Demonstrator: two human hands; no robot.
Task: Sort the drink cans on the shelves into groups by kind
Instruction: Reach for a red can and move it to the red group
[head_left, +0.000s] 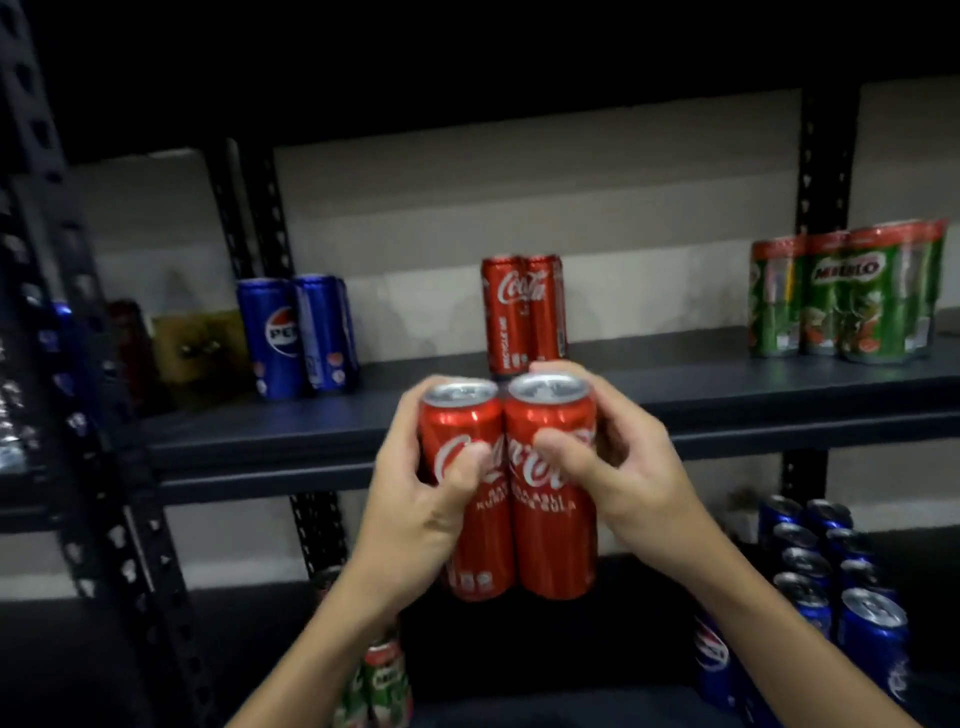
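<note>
Head view: left hand (415, 499) and right hand (618, 467) clasp two Coca-Cola cans (511, 488).

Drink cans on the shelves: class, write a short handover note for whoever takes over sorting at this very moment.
Left hand grips one red cola can; right hand grips a second, both held side by side before the upper shelf.
Done: on that shelf, blue cans left, red cans middle, green cans right.
Left: set the held pair with the red group; more blue cans and green cans wait lower down.
</note>
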